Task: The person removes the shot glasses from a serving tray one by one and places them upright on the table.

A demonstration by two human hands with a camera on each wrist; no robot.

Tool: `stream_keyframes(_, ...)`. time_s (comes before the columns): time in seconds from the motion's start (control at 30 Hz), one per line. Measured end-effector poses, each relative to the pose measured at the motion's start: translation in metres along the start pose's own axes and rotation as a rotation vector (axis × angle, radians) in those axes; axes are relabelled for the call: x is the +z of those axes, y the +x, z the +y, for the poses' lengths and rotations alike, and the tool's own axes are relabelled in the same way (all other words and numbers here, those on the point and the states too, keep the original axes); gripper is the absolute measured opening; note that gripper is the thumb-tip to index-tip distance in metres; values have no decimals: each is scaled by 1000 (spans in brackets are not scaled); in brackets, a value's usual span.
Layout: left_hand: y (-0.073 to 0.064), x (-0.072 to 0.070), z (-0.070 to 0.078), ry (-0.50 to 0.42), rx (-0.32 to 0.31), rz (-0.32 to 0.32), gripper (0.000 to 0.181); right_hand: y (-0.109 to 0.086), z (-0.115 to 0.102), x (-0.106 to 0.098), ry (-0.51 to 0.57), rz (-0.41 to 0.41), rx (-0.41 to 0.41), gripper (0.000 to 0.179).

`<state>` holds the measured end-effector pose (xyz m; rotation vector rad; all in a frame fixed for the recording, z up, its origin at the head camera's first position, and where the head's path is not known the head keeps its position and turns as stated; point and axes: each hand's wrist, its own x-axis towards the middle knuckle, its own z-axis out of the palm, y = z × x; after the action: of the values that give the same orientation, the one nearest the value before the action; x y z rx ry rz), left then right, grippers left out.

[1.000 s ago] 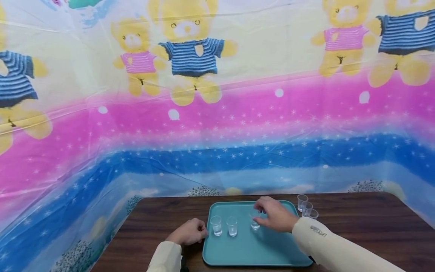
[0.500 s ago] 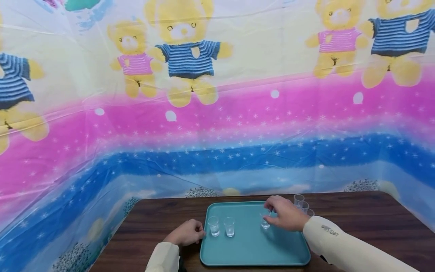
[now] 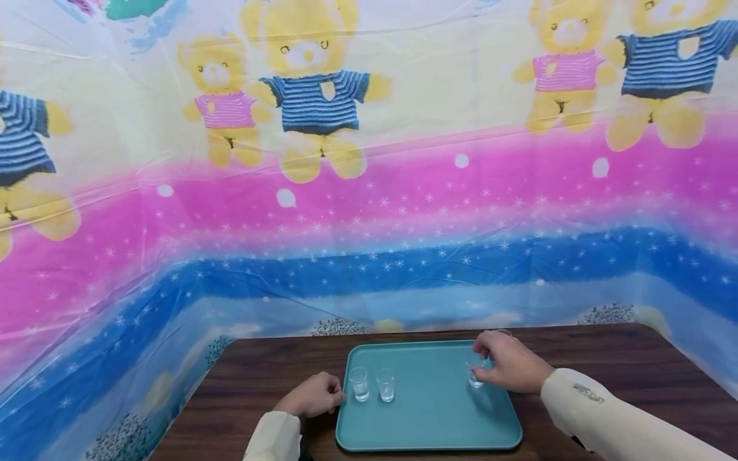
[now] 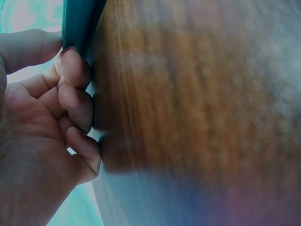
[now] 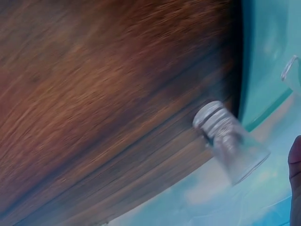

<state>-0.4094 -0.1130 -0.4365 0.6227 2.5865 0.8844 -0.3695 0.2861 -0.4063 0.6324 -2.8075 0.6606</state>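
Note:
My right hand (image 3: 513, 363) pinches a small clear shot glass (image 3: 475, 379) by its upper part, over the right side of the teal tray (image 3: 429, 426). On the tray's left side stand two similar shot glasses, the outer glass (image 3: 360, 387) and the inner glass (image 3: 386, 387), each with a little clear content low down. At the tray's left edge is my left hand (image 3: 314, 394); its wrist view shows the thumb (image 4: 33, 47) and curled forefinger (image 4: 75, 68) pinching the tray rim (image 4: 77, 23).
A further shot glass (image 5: 228, 141) stands on the wooden table (image 5: 117, 94) beside the tray in the right wrist view. In the head view only a glass rim (image 3: 503, 332) shows behind my right hand. A cloth (image 3: 403, 224) printed with bears hangs behind the table.
My right hand has carried its shot glass rightward across the tray, toward the right edge, and now covers most of the glasses beside it. The left hand keeps its place at the tray's edge.

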Motion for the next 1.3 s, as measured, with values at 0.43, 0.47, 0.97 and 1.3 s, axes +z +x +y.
stream_keyframes(0.43,1,0,-5,16,-16,5,24,-11,15,-13,12,19,23,21)
stream_keyframes(0.47,1,0,-5,18,-16,5,24,-13,16,-15,13,22,26,20)
stream_keyframes(0.97,3,0,-3,18,-14,6,24,-41,35,-24,-30,91,19,23)
stream_keyframes(1.3,4,1,-3,17,-8,4,25,-58,41,-21,-49,135,2,25)
